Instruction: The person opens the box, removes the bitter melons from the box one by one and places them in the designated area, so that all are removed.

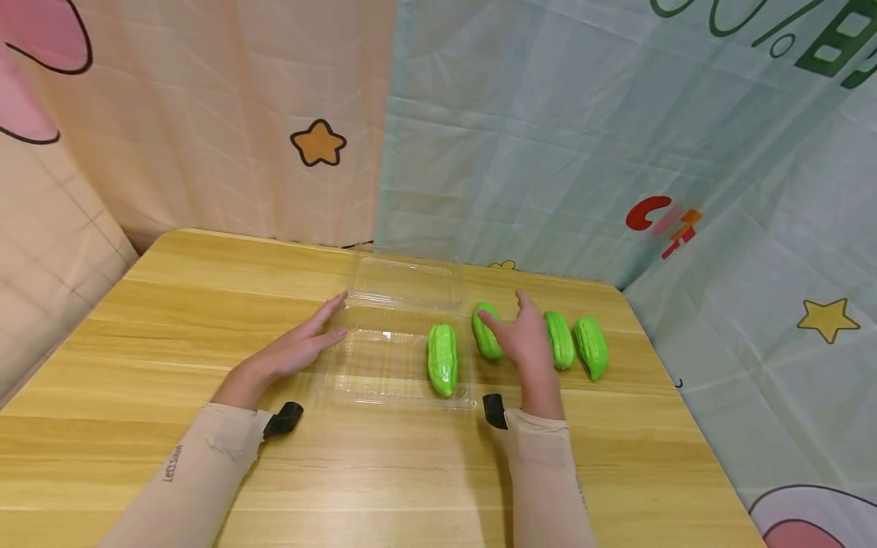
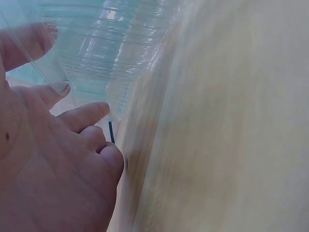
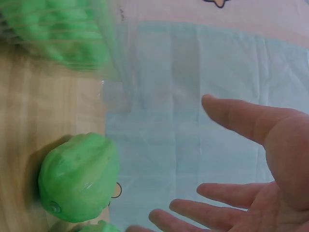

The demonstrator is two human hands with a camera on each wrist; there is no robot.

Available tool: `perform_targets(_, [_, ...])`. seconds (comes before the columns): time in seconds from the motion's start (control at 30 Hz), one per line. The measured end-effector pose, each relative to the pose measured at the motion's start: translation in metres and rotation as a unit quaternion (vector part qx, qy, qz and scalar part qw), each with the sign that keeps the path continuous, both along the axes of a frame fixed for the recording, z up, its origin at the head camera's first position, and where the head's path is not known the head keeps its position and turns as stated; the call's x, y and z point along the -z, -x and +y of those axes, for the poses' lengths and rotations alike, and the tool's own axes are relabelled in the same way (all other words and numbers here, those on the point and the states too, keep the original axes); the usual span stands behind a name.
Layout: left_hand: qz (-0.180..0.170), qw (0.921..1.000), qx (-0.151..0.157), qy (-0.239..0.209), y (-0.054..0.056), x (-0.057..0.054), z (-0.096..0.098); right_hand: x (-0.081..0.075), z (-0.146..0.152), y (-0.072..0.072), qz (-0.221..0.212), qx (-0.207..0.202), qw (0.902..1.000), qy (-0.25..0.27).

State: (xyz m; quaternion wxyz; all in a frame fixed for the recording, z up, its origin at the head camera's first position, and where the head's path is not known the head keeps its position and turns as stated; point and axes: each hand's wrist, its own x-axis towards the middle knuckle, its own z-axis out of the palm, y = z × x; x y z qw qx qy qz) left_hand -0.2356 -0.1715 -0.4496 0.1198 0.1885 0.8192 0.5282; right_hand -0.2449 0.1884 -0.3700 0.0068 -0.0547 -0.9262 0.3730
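A clear plastic clamshell box (image 1: 384, 365) lies with its lid (image 1: 407, 281) folded back on the table. One green, ridged bitter melon (image 1: 442, 361) sits at the right end of its base. My left hand (image 1: 291, 350) is at the box's left side, thumb and fingers apart and fairly straight; its fingertips (image 2: 58, 92) are right at the clear rim. To the right of the box, my right hand (image 1: 527, 339) is held with thumb and fingers spread, nothing between them. It is over a row of bitter melons: one (image 1: 488, 332) on its left, two (image 1: 559, 340) on its right.
The wooden table (image 1: 384, 479) ends at a back edge just behind the lid. Printed fabric (image 1: 514, 152) hangs behind and to the right. A black wrist-worn piece (image 1: 284, 419) sticks out inward from the left cuff, and another (image 1: 495, 411) from the right one.
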Motion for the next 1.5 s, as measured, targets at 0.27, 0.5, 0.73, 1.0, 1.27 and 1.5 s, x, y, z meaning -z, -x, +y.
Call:
perform_targets(0.27, [-0.001,1.0,0.001,0.0,0.0,0.0,0.0,-0.007,-0.002,-0.006,-0.005,-0.014,0.9972,0.073])
perform_targets(0.5, [0.0,1.0,-0.003,0.003,0.0,-0.003,0.0,-0.009,-0.004,-0.006,-0.016,-0.023,0.9964,0.08])
perform_targets(0.73, [-0.002,1.0,-0.006,0.001,-0.001,-0.004,0.001,-0.011,-0.008,-0.005,-0.033,-0.039,0.9925,0.111])
perform_targets(1.0, [-0.003,1.0,-0.004,-0.001,0.0,-0.005,0.001,-0.011,-0.013,-0.005,-0.047,-0.046,0.9919,0.109])
perform_targets(1.27, [-0.004,1.0,-0.004,-0.001,-0.001,-0.004,0.002,-0.01,-0.02,-0.007,-0.053,-0.054,0.9909,0.111])
perform_targets(1.5, [-0.001,1.0,-0.005,0.001,-0.002,-0.004,0.001,-0.008,-0.024,-0.008,-0.062,-0.059,0.9898,0.114])
